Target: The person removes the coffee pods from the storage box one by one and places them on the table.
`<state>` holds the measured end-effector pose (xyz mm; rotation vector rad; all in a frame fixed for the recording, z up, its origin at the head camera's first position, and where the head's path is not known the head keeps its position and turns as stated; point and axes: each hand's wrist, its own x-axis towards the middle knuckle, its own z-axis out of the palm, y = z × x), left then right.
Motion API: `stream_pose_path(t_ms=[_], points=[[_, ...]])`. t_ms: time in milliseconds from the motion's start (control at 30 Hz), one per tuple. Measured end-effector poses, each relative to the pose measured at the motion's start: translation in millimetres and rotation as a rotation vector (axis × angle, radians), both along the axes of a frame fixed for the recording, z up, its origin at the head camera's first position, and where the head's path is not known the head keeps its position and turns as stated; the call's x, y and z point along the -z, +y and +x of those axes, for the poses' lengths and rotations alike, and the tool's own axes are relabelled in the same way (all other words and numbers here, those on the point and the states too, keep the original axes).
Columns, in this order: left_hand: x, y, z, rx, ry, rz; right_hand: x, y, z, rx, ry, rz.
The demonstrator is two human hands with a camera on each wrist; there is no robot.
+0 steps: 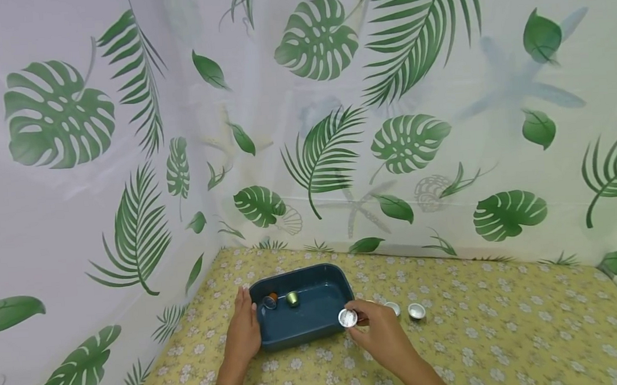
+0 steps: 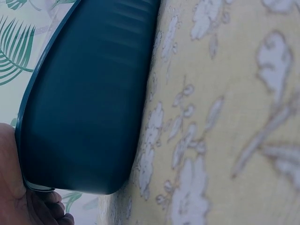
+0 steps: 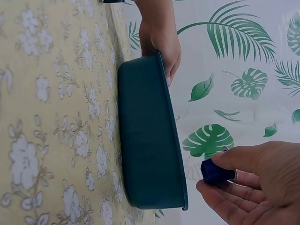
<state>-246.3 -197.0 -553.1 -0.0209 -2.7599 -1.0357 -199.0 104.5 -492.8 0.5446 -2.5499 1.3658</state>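
Observation:
A dark teal basin [image 1: 306,335] stands on the cloth. My left hand [image 1: 243,327] rests along its left end, fingers extended against the outer wall. Near the basin's right end, my right hand [image 1: 381,332] pinches a coffee capsule [image 1: 347,318] between thumb and fingers. Its silver foil lid faces the head camera; the right wrist view shows its dark blue body [image 3: 216,172] close to the rim. Inside the basin, toward the left, lie an orange coffee capsule [image 1: 273,297] and a green coffee capsule [image 1: 292,299].
Right of the basin, a silver-lidded capsule [image 1: 416,311] sits on the yellow floral cloth [image 1: 497,322]. Another capsule [image 1: 394,308] is partly hidden behind my right hand. Leaf-printed white sheets [image 1: 264,160] hang behind and at the left of the surface.

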Motion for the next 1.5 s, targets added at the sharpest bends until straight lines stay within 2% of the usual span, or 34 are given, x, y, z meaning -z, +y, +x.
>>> stream_pose_path(t_ms=[200,333,633,833,1133,1500], points=[[2.4,0,0.9,-0.003,-0.013,0.009,8.3,7,5.6,0.077,-0.029,-0.019],[3.0,0,0.6,-0.001,-0.012,0.018,12.6,13,6.3,0.097,-0.054,-0.05],[2.3,-1,-1.6,-0.005,-0.006,0.015,19.9,25,6.5,0.135,-0.046,0.013],[0.1,-1,-0.2,-0.008,-0.016,0.008,27.4,29,3.6,0.144,-0.026,0.066],[-1.3,-1,-1.8,-0.006,-0.014,0.007,32.2,32,-1.9,0.164,-0.056,0.091],[-1.3,0,-1.3,-0.011,-0.025,0.024,40.2,34,-10.9,0.164,-0.044,0.141]])
